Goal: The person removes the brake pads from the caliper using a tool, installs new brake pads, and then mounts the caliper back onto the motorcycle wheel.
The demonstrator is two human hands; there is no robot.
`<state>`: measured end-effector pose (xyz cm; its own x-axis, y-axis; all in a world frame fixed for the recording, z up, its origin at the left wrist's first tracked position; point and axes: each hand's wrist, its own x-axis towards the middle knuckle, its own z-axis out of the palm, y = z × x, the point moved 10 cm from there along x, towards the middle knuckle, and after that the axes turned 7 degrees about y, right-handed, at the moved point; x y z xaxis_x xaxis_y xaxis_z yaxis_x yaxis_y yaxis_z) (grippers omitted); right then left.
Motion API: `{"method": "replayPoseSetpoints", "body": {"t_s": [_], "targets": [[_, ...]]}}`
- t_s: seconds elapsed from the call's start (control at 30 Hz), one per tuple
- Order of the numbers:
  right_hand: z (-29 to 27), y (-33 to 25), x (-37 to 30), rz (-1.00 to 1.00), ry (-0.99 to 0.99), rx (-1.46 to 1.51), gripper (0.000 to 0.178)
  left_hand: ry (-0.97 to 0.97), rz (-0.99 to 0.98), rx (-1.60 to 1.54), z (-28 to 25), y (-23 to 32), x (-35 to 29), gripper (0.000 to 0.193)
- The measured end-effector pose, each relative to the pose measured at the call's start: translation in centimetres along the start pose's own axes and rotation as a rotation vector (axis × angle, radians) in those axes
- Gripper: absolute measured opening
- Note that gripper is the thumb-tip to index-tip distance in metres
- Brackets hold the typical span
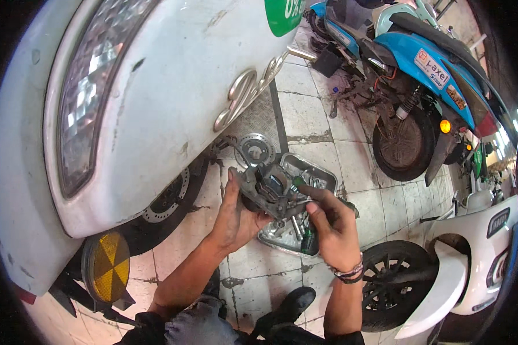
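Note:
A dark, greasy brake caliper (266, 192), with pads showing in its opening, is raised in front of me. My left hand (235, 219) supports it from the left and below, thumb up along its side and fingers closed round it. At the caliper's right edge is my right hand (335, 233), its thumb and index finger nearly together beside a thin metal rod. What the pinch holds is too small to make out. Under both hands a metal tray (276, 247) carries several tools and small parts, a green-handled screwdriver (309, 242) among them.
A white scooter (172, 75) with a front wheel disc fills the left. On the tiled floor (311, 115) behind the caliper lies a loose brake disc (255, 150). A blue scooter (408, 57) stands far right, a white one (449, 282) near right. My shoe (296, 303) is below.

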<state>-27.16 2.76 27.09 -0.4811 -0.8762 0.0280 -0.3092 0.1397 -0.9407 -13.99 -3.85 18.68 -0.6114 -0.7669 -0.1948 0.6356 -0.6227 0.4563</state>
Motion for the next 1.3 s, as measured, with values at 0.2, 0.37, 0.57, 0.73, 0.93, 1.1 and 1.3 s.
{"method": "replayPoseSetpoints", "body": {"t_s": [0.2, 0.37, 0.57, 0.73, 0.93, 1.1, 1.3], "targets": [[-1.9, -1.7, 1.0, -0.112, 0.094, -0.146, 0.009, 0.067, -0.002, -0.002, 0.0, -0.3, 0.1, 0.08], [-1.1, -1.3, 2.3, -0.215, 0.052, -0.166, 0.01, 0.197, -0.005, 0.024, -1.3, -0.7, 0.6, 0.072], [1.3, -2.1, 3.5, -0.334, -0.023, -0.371, 0.011, 0.127, 0.0, -0.004, -2.8, -0.4, 0.3, 0.055], [2.5, -2.7, 2.3, -0.502, -0.048, -0.26, 0.012, 0.244, -0.001, -0.033, -4.5, -0.6, 0.2, 0.052], [3.2, -3.0, 2.4, -0.6, -0.067, -0.219, 0.017, 0.21, -0.005, -0.082, -4.9, -0.9, 0.7, 0.05], [3.8, -3.7, 2.3, -0.721, -0.175, -0.314, 0.021, 0.198, -0.054, -0.001, -5.9, -0.7, 0.6, 0.05], [5.3, -4.0, 1.9, -0.717, -0.316, -0.304, 0.014, 0.174, -0.089, 0.015, -7.1, -0.2, 0.6, 0.046]]}}
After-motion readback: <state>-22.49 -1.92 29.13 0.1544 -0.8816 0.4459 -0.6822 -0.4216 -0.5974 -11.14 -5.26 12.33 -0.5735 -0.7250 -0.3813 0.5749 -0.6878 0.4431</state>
